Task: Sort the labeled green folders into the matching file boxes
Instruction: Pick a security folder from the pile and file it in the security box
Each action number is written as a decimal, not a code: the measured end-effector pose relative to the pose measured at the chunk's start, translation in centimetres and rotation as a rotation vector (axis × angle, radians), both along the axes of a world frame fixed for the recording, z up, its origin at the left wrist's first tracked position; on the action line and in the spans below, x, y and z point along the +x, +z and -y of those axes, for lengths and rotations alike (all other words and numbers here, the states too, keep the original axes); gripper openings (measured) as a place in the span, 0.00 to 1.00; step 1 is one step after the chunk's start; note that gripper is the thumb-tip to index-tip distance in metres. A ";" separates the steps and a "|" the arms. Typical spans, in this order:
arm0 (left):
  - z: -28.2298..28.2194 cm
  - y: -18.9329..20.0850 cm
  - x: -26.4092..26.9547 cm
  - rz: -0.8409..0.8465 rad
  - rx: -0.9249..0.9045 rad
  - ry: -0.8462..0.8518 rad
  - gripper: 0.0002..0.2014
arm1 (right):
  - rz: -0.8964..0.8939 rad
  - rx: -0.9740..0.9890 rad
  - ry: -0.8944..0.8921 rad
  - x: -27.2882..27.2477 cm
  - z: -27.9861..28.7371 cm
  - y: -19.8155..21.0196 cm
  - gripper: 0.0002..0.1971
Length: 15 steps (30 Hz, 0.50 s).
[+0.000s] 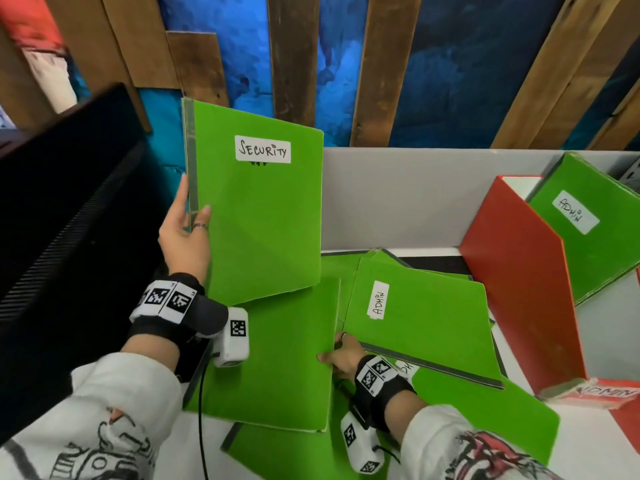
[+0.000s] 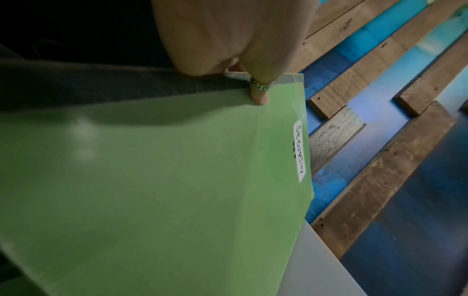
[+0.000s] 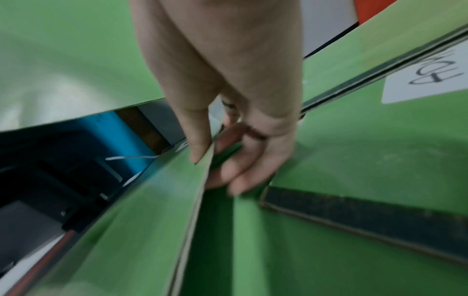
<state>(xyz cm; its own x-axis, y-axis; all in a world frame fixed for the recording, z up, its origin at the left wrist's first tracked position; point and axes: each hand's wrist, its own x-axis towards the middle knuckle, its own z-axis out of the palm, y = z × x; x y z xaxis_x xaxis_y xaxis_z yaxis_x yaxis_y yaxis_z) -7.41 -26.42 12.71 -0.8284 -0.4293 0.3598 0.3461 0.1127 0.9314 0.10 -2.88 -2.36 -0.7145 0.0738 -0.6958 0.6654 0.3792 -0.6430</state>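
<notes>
My left hand [image 1: 187,230] holds a green folder labeled SECURITY [image 1: 258,209] upright by its spine, thumb on the front cover; in the left wrist view the thumb pinches the SECURITY folder [image 2: 177,180] near its top edge. My right hand [image 1: 341,356] pinches the right edge of a blank-faced green folder [image 1: 277,362] lying on the pile; the right wrist view shows thumb above and fingers [image 3: 235,180] below that folder's edge [image 3: 200,192]. An ADMIN folder [image 1: 426,317] lies to the right. A red file box [image 1: 519,282] labeled ADMIN holds another ADMIN folder [image 1: 595,230].
A black monitor [image 1: 62,220] stands at the left. More green folders [image 1: 485,414] lie under the pile on the white desk [image 1: 595,452]. A grey partition [image 1: 398,199] backs the desk, with a wood-and-blue wall behind. Part of a second red box [image 1: 627,420] shows at the right edge.
</notes>
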 end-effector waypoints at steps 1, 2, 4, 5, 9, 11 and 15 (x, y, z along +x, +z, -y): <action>0.1 0.1 -0.2 -0.017 0.005 0.010 0.31 | 0.016 -0.075 -0.014 0.2 -0.3 0.3 0.30; 0.1 0.2 -0.4 -0.029 0.018 0.017 0.31 | 0.027 -0.141 -0.030 0.4 -0.7 0.6 0.30; 0.0 0.4 -0.7 -0.051 0.035 0.015 0.30 | -0.009 -0.200 -0.046 0.7 -2.0 1.7 0.30; -0.1 0.3 -1.0 -0.060 0.034 0.012 0.30 | -0.045 -0.188 -0.053 0.8 -2.9 2.2 0.28; -0.7 0.2 -1.6 -0.075 0.035 0.007 0.30 | -0.160 -0.212 -0.211 0.9 -7.7 3.0 0.20; -1.0 -0.1 -1.9 -0.071 0.019 0.037 0.29 | -0.203 -0.159 -0.330 0.8 -10.5 2.7 0.18; -1.7 0.2 -2.0 -0.076 0.001 0.072 0.29 | -0.228 0.108 -0.418 1.5 -17.3 2.2 0.21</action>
